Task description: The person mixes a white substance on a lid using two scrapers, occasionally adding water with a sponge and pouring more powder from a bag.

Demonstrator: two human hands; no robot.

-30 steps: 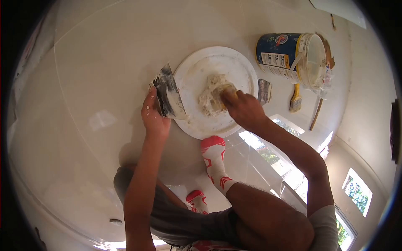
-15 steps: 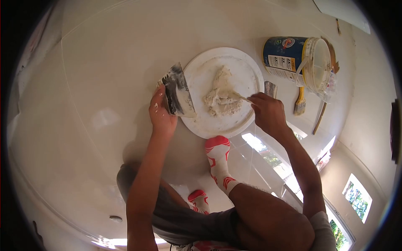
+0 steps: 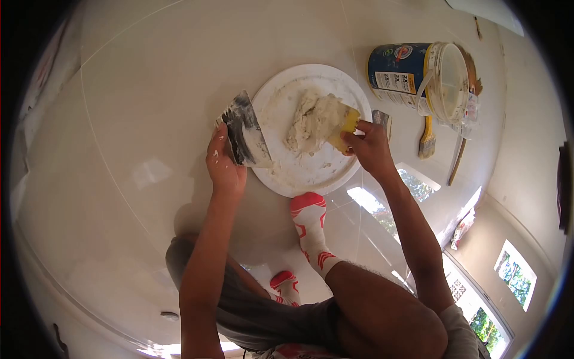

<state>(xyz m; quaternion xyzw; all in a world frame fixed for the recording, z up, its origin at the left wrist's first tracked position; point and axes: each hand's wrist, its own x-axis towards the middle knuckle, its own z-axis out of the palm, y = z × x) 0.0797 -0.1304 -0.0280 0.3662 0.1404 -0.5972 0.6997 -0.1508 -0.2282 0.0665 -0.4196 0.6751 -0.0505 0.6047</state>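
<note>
Right hand (image 3: 371, 146), grip clamped on a yellow scraper (image 3: 345, 127), presses the blade into the putty mound (image 3: 312, 122) at centre of a white round lid (image 3: 281, 99) on the tiled floor (image 3: 149, 90). Left hand (image 3: 226, 166), grip closed on a wide putty knife (image 3: 244, 133), holds it tilted over the lid's 9 o'clock rim. At 2 o'clock, a bucket (image 3: 397, 75) lies on its side. Small scraper (image 3: 381, 119) & paintbrush (image 3: 426, 140) lie at 3 o'clock, nr the right hand. Red-white sock (image 3: 308, 218) sits just beside the rim at 6 o'clock.
</note>
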